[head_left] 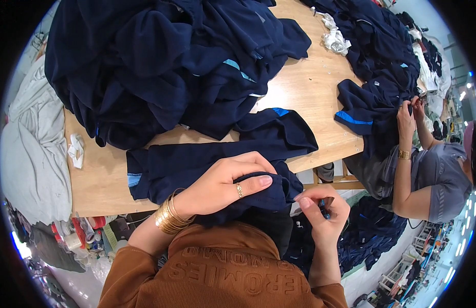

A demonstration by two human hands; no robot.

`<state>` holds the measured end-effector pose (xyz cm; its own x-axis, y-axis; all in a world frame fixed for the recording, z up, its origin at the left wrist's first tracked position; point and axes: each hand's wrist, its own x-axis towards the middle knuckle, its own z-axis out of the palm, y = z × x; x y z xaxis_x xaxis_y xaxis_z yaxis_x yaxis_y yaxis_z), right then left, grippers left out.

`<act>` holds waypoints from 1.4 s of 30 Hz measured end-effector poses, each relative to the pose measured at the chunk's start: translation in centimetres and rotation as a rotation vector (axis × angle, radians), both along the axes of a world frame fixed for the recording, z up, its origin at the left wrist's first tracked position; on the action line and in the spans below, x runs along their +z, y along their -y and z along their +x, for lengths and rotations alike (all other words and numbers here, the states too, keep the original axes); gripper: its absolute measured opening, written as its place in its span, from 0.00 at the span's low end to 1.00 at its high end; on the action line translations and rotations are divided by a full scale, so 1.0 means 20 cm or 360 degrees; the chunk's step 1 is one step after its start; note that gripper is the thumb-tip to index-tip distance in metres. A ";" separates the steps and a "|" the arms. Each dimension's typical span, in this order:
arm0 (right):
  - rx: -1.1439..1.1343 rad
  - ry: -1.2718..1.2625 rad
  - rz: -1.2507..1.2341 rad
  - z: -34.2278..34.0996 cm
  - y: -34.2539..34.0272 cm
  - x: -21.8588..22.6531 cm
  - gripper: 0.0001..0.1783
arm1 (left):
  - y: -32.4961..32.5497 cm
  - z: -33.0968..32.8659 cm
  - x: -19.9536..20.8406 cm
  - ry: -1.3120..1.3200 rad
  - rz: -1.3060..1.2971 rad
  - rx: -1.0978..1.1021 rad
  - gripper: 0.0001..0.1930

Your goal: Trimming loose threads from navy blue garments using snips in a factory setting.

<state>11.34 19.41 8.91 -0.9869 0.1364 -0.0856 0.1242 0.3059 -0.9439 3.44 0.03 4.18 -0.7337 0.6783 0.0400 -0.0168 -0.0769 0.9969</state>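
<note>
A dark navy garment (181,161) with a light blue patch at its left end lies along the table's near edge, its right end gathered up close to my body. My left hand (222,187), gold bangles at the wrist, grips a fold of it with the thumb on top. At the fold's right side, my right hand (322,208) pinches with thumb and forefinger at the cloth's edge; whether a thread is between them is too small to tell. Tucked in that hand's curled fingers is a small dark tool (325,209), mostly hidden, its kind unclear.
A big heap of navy garments (135,66) covers the left of the wooden table (320,82). Grey cloth (35,138) hangs at the far left. On the right, a co-worker (433,169) handles another navy garment (381,108). More dark clothes (374,231) lie low at the right.
</note>
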 end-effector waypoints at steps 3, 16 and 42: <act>0.0058 -0.0269 0.0053 0.00 0.00 -0.04 0.04 | 0.00 -0.01 0.01 0.0031 -0.0005 -0.0044 0.13; 0.0955 -0.0560 0.0235 -0.01 -0.04 -0.07 0.07 | 0.00 0.01 -0.01 0.0177 0.0033 0.0010 0.13; 0.0258 0.0098 -0.0125 -0.05 0.02 -0.01 0.09 | -0.04 0.03 0.04 -0.0028 -0.0071 0.0093 0.09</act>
